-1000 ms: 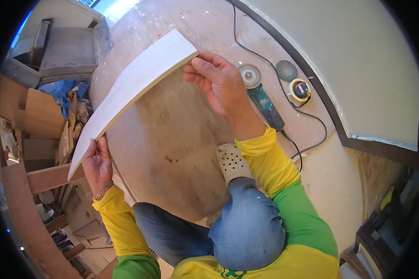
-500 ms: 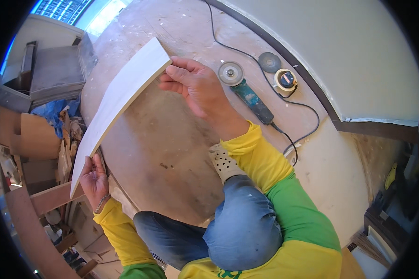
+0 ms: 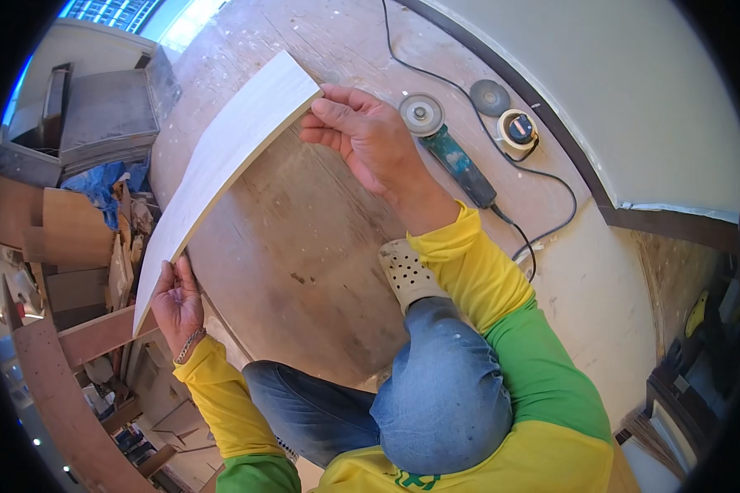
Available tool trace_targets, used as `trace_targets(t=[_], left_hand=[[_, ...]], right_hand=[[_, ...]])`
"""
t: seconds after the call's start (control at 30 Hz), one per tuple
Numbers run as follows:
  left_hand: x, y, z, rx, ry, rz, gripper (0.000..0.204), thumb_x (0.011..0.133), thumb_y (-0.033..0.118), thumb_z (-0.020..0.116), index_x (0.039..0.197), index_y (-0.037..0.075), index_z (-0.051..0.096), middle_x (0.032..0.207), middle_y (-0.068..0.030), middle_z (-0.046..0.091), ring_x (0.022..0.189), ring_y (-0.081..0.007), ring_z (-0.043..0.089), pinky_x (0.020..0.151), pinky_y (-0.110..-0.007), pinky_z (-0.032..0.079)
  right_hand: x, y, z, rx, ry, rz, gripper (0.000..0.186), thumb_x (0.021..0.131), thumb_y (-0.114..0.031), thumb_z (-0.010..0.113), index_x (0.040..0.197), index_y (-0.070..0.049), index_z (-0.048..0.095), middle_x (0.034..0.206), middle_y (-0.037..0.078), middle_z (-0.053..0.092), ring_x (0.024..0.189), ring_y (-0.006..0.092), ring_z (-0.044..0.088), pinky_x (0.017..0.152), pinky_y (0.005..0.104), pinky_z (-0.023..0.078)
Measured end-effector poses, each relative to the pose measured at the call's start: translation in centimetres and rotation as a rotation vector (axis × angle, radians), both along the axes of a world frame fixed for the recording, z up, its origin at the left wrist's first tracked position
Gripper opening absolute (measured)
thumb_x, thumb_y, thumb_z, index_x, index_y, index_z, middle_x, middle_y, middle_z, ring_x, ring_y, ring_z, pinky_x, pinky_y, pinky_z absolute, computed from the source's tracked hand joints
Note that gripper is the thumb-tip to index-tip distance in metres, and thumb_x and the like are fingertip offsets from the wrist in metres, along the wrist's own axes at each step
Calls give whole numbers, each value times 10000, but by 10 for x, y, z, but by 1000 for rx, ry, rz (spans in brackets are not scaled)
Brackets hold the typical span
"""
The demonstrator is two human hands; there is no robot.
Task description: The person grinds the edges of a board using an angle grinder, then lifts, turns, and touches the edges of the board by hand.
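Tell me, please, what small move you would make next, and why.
I'd perhaps slide the left hand toward the near end of the white board: the right hand grips a corner at its far end, while the near end juts past the left hand, so the hold looks uneven.

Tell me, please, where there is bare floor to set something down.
The widest bare floor lies between the white board, the shoe and the jeans. Another pale patch borders the right sleeve, below the cord. Crowded: beside the wall, with grinder, disc and cream roll; also the scrap heap at left.
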State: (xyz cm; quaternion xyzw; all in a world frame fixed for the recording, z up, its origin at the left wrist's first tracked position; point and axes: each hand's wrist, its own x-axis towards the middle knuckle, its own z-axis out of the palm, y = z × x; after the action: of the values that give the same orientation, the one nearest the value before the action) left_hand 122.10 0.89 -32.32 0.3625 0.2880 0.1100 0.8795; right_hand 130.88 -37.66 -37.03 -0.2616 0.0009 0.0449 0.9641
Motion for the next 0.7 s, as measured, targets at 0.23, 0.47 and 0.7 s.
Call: trace_targets(t=[0.23,0.47,0.7], left_hand=[[-10,-15,-10,-14,60,9,227,956,-17,535,1148,-138,516,1106,-241,631,1028,-309,646,930,-361,581],[-9,-6,-14,-54,59,0,250,965,-9,522,1175,-143,502,1126,-251,623,1042,-315,641,941,-368,576],[-3,-7,-7,-8,51,-32,228,962,-6,524,1149,-134,499,1103,-248,622,1021,-313,653,924,-377,591]], right_hand=[[-7,-9,-12,-28,28,12,316,913,-90,652,1176,70,577,1000,95,650,871,160,642,809,295,556],[-8,-10,-8,-35,25,7,288,892,-85,669,1134,62,614,959,69,646,848,138,618,777,282,544],[-5,-13,-5,-44,9,15,431,898,-77,668,1249,108,499,1017,114,639,904,173,642,825,302,556]])
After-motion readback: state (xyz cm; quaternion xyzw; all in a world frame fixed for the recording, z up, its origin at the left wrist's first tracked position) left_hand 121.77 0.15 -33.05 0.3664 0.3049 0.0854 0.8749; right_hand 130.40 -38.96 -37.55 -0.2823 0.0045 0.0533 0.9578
